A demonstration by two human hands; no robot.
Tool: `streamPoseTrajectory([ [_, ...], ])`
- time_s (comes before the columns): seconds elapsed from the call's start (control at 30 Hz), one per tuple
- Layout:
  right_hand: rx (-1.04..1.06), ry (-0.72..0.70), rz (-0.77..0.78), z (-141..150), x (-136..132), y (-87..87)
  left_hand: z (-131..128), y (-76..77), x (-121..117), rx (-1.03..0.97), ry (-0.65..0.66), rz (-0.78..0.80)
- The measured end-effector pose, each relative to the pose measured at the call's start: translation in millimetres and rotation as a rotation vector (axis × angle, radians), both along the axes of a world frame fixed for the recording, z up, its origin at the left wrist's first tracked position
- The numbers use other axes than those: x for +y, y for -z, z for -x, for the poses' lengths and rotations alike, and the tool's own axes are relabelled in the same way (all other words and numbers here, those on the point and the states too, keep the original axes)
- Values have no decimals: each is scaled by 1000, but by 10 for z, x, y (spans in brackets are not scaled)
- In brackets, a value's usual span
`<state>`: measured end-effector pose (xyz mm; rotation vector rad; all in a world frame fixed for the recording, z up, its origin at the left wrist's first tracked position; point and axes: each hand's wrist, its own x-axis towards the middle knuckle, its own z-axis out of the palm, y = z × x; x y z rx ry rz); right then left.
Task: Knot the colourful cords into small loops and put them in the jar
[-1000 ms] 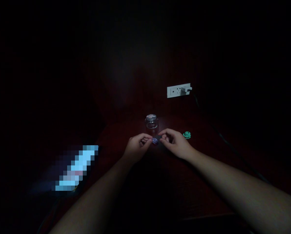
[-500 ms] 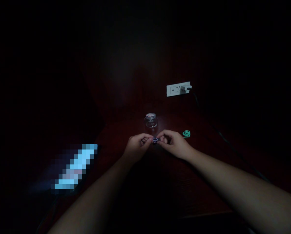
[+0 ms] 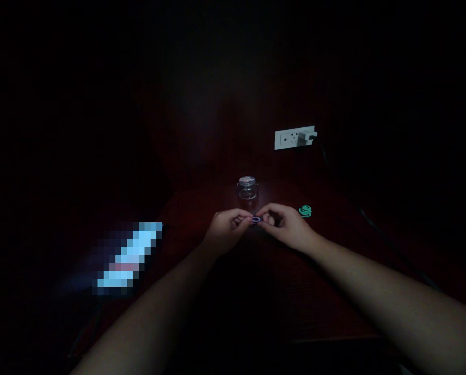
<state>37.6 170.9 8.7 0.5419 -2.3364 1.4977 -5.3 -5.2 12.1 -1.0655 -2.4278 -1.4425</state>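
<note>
The room is very dark. My left hand (image 3: 227, 229) and my right hand (image 3: 285, 225) meet at the middle of a dark red table (image 3: 201, 208). Both pinch a small purple ring-shaped thing (image 3: 255, 220) between their fingertips; I cannot make out what it is. Just behind the hands stands a small clear glass jar (image 3: 247, 188) with a pale lid. A little green coiled thing (image 3: 305, 210) lies on the table to the right of my right hand.
A white wall socket (image 3: 294, 138) with a white plug in it sits behind the table, and a dark cable runs down to the right from it. A lit, blurred-out screen (image 3: 128, 258) lies at the left. Everything else is in darkness.
My two hands have drawn closer together around the small purple thing. The whole view has shifted slightly, so the jar and socket sit a bit further right.
</note>
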Motion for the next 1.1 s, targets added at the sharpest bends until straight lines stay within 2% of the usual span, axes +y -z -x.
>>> streamPoseTrajectory([
  [0.67,77,45,-113,-21,8,-21,-11,-11,-3,13,-10,69],
  [1.1,29,50,-110,12,72,-4,-16,-53,-20,15,19,102],
])
